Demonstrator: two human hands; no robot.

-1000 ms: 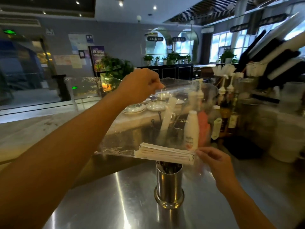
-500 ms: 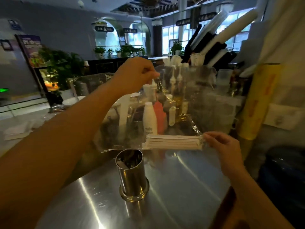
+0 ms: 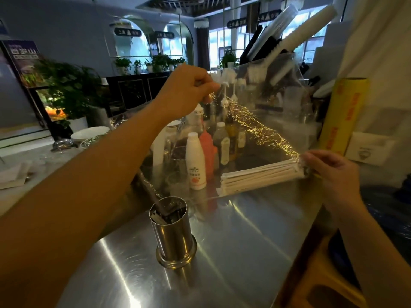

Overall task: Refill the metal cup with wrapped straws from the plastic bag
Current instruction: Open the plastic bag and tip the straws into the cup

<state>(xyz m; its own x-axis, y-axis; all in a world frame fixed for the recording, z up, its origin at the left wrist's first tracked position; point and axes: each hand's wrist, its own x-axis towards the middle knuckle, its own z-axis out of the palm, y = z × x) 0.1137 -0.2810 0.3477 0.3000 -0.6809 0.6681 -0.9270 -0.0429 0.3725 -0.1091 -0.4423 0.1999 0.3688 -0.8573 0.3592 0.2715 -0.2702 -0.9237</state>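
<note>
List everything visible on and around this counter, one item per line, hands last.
metal cup: one, silver, standing on the counter near its front, a few items inside
wrapped straws: one bundle, white, lying level inside the bag at its lower edge, above the counter
plastic bag: one, clear, held up in the air between both hands
counter: one, shiny steel, under the cup
white bottle: one, white with a peach label, behind the cup
sauce bottles: several, red and dark, beside the white bottle
yellow roll: one, yellow with red print, upright at right
plants: several, green, far left and background
left hand: pinching the bag's top corner
right hand: gripping the bag at the straws' end
</note>
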